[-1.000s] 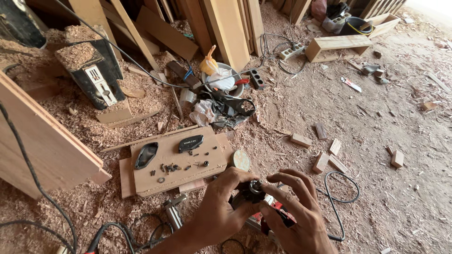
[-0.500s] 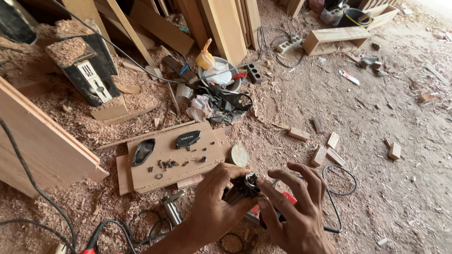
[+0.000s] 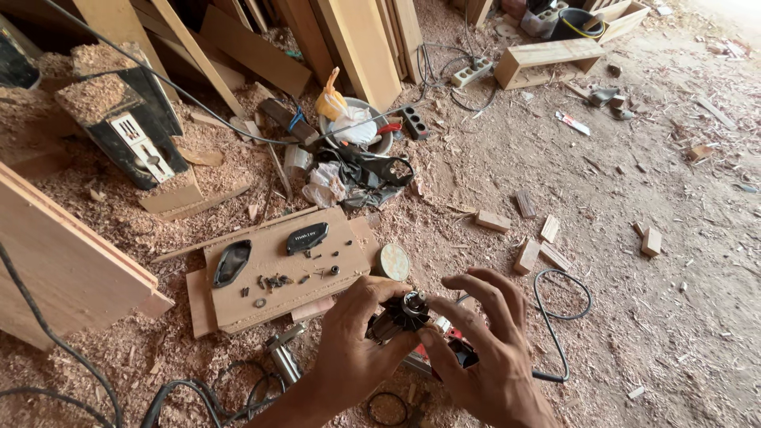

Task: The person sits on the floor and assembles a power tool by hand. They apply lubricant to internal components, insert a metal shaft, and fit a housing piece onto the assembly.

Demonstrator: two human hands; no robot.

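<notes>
Dark finned motor rotor (image 3: 399, 315) is held low in the frame, above the sawdust-covered floor (image 3: 634, 317). Left hand (image 3: 357, 349) grips its body. Right hand (image 3: 483, 349) is spread wide, fingertips near the rotor's shaft end. Beyond lies a board (image 3: 269, 297) carrying black covers and small screws.

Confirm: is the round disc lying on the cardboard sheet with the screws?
No, the round disc lies on the sawdust just off the cardboard sheet's right edge, above the left hand.

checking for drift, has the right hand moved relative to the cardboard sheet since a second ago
No clear move: the right hand keeps just right of and below the cardboard sheet, fingers spread over the motor part.
</notes>
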